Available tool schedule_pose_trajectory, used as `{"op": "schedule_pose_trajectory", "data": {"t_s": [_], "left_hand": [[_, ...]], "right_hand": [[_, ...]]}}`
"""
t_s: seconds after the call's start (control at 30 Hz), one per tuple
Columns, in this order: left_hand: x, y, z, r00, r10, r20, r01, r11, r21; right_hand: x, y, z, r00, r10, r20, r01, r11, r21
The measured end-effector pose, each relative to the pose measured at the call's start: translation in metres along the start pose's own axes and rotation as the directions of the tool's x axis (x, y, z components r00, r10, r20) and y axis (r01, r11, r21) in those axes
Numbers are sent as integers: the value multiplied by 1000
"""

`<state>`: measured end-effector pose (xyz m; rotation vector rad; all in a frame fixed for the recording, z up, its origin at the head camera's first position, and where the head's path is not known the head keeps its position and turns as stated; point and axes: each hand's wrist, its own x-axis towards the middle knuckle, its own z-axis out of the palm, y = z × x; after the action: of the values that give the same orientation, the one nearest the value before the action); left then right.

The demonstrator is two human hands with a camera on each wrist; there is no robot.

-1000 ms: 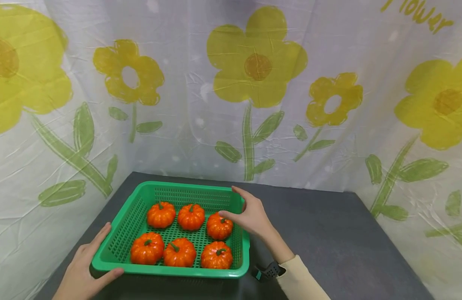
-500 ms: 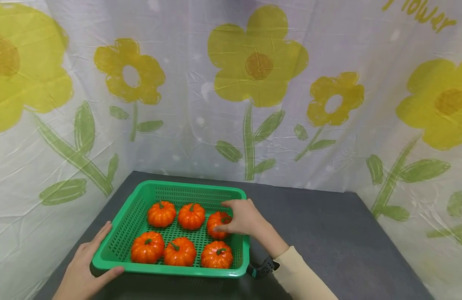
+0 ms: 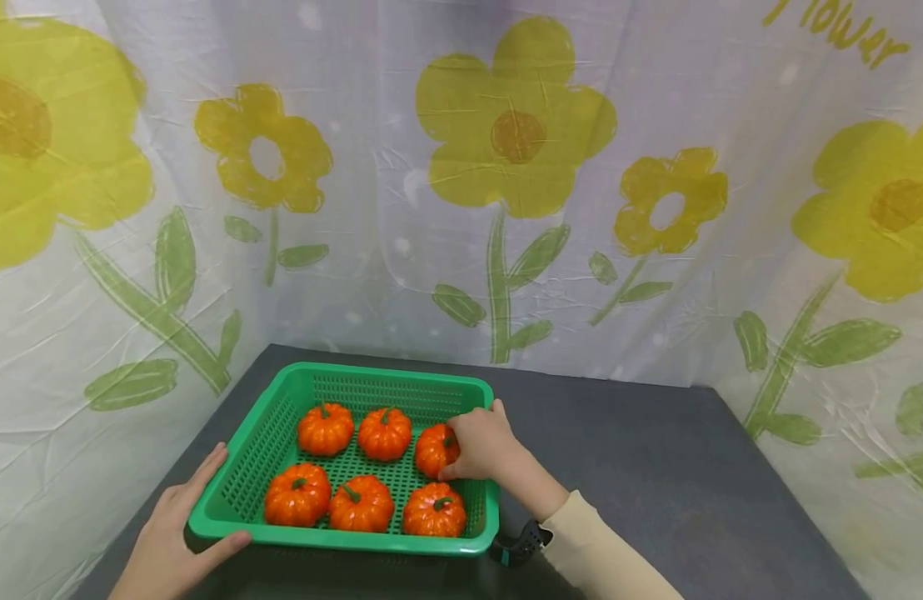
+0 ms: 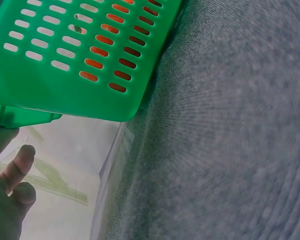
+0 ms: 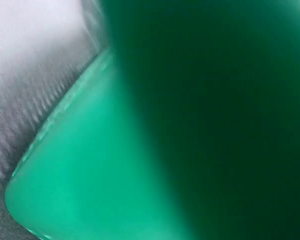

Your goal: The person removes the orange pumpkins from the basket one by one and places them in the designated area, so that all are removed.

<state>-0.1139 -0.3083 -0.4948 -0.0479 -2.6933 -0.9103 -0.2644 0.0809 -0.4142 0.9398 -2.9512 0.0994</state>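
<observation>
A green plastic basket (image 3: 341, 543) with slotted walls holds several small orange pumpkins with green stems. My right hand (image 3: 486, 442) reaches over the basket's right rim, thumb and fingers curled round the back right pumpkin (image 3: 435, 451) and partly hiding it. Just in front of that one lies another pumpkin (image 3: 435, 510). My left hand (image 3: 167, 533) rests at the front left corner, its fingers along the left side and its thumb stretched by the front rim. In the left wrist view, fingertips (image 4: 21, 165) show below the basket's rim. The right wrist view is filled with blurred green basket; no hand shows.
The basket stands on the left part of a dark grey table (image 3: 626, 467). A white curtain (image 3: 371, 275) painted with yellow flowers encloses the table at the back and both sides. A black watch (image 3: 521, 543) is on the right wrist.
My right hand has come down from above the right rim into the basket, and its spread fingers have closed round the back right pumpkin. The left hand stays at its corner.
</observation>
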Motion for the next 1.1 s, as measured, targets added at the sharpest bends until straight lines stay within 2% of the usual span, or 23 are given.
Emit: {"op": "schedule_pose_trajectory", "data": {"t_s": [0.2,0.33,0.43,0.63,0.9,1.0,1.1], "left_hand": [[1,-2,1,999,27,-30,-27,1000,-1],[1,-3,1,1000,18,-20,-18,1000,-1],[2,-2,1,1000,8,-6,-8,1000,3],[1,-3,2,999,22,-27,-22,1000,-1],[1,-2,-2,1000,-23,18,23,1000,-3],[1,-1,-2,999,-25,29,26,1000,-4],[0,0,-2,999,-27,31,27,1000,-5]], "right_hand": [[3,-4,1,999,30,15,-29,996,-88],[4,-4,2,1000,22,20,-20,994,-108],[4,-4,2,1000,21,12,-20,996,-91],[4,-4,3,999,47,12,-47,999,-26],[-1,0,4,997,40,-61,-28,983,179],[-6,2,4,996,51,-80,-27,960,280],[-10,4,3,992,87,-96,-41,911,410]]}}
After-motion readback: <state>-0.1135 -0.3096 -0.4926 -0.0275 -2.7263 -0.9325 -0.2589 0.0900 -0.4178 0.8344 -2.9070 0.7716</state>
